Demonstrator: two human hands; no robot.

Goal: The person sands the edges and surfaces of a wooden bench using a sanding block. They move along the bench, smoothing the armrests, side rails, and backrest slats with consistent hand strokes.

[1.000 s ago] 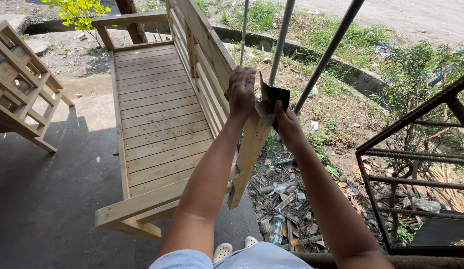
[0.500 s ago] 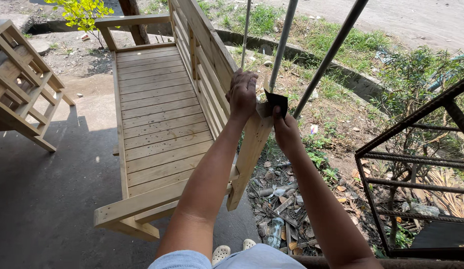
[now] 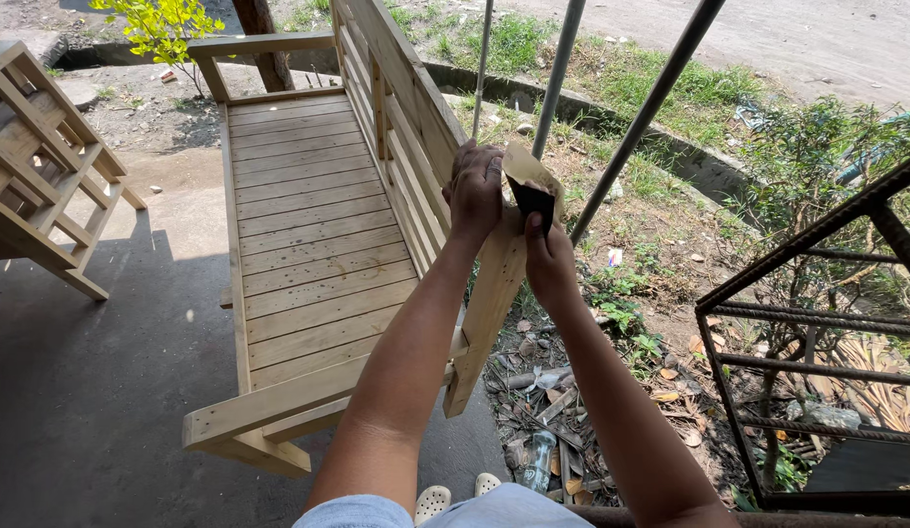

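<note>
left hand [image 3: 474, 191] grips the bench [image 3: 318, 244] backrest's top corner, fingers curled over it. just right, touching, right hand [image 3: 550, 259] pinches folded sandpaper [image 3: 529, 176] upright against that corner; right hand nearer.

Slatted wooden bench [image 3: 308, 225] on dark concrete floor [image 3: 93, 391]

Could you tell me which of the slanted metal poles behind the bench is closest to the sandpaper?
The middle pole: it runs just behind the sandpaper, while the thin pole and thick pole stand clear.
</note>
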